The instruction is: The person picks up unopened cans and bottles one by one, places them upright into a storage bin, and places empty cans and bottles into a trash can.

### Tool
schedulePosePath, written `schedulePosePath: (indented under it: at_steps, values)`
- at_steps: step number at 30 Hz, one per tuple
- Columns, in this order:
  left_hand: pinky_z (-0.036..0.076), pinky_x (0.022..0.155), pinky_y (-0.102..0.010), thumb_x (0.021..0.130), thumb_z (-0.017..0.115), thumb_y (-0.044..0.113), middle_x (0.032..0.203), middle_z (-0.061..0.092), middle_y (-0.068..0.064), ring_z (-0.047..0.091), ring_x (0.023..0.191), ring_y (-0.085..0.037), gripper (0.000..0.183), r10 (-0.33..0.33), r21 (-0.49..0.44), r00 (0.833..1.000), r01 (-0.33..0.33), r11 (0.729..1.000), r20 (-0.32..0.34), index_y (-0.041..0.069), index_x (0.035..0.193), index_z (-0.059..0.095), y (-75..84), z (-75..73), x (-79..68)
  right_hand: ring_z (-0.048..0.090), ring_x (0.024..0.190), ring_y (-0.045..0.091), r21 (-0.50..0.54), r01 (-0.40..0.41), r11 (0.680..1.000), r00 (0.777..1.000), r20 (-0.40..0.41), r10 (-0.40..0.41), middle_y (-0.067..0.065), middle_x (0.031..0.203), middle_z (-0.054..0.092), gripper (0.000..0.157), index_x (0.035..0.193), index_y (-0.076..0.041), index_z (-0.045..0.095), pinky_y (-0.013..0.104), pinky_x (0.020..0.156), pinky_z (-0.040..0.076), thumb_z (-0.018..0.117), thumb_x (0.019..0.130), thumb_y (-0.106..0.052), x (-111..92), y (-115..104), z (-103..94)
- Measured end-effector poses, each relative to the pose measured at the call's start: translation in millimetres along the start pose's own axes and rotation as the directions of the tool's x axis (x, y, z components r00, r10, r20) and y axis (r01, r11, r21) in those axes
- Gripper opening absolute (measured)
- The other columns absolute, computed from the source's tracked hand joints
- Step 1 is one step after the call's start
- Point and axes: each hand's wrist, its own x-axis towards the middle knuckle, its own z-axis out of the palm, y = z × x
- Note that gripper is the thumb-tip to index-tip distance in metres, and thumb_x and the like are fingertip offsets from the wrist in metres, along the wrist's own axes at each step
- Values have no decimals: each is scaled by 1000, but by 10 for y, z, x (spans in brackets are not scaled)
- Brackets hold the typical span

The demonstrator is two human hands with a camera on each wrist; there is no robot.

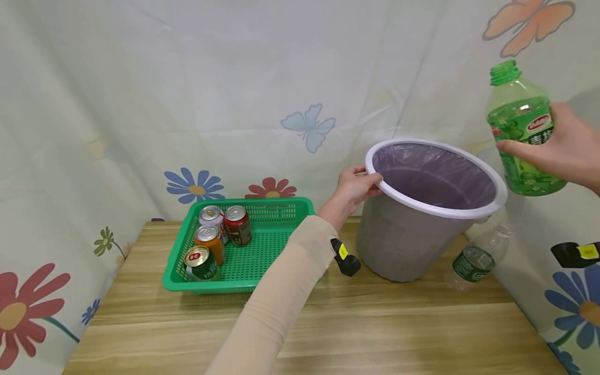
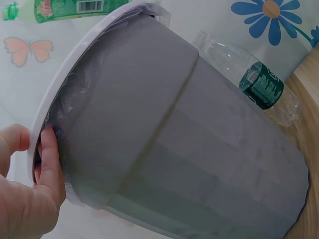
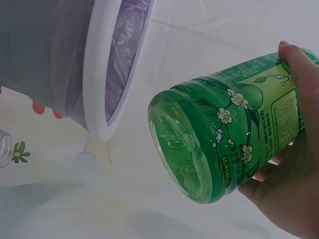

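Note:
My left hand [image 1: 353,190] grips the white rim of a grey trash can [image 1: 398,234] lined with a purple plastic bag [image 1: 417,172]. In the left wrist view the thumb lies on one side of the rim and the fingers on the other. To the right of the can, my right hand [image 1: 569,148] holds a green drink bottle [image 1: 527,130] up in the air, gripped round its label. The bottle has no cap and leans slightly, its neck up. Its base shows in the right wrist view, apart from the can's rim.
Behind the can's right side stands a clear plastic bottle [image 1: 473,263] with a dark green label, tilted. A green basket [image 1: 276,284] at the left holds several drink cans [image 1: 238,226]. All rest on a wooden table [image 1: 375,333], with a patterned curtain [image 1: 234,94] behind.

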Motion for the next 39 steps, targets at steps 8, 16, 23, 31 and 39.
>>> schedulePosePath:
  at_steps: [8,16,23,31,39]
  values:
    - [56,67,-29,79,63,-4,86,63,-7,62,67,-18,44,-7,2,1000,7,1000,0,1,120,50,1,-6,-6,50,51,7,-98,-49,994,997,57,55,18,78,60,47,107,2,46,33,46,40,67,82,-31,104,-105,6]
    - [56,67,-30,78,63,-5,85,63,-8,62,66,-18,43,-5,-3,1000,5,1000,3,1,119,50,-5,1,-8,53,52,7,-82,-1,997,995,103,10,11,75,62,39,104,-1,49,33,48,40,66,83,-29,177,-122,20]
    - [56,67,-30,78,63,-5,84,63,-7,62,65,-17,42,4,-9,1000,-3,1000,6,1,118,50,-20,4,7,56,59,17,-101,-20,995,990,135,34,18,83,61,46,109,0,45,37,50,42,65,84,-34,223,-165,39]
    - [56,67,-31,78,62,-5,85,63,-7,61,65,-18,43,0,-17,1000,0,1000,10,1,119,49,-21,7,2,55,60,17,-123,-12,992,989,145,30,17,82,62,47,108,-1,47,33,50,40,65,83,-36,279,-209,78]
    - [56,67,-31,78,63,-5,85,63,-7,62,66,-18,44,2,-17,1000,-2,1000,-2,1,119,49,-9,-8,4,56,67,20,-123,-6,992,981,190,29,17,88,62,49,109,-1,46,33,54,41,64,84,-38,375,-274,118]
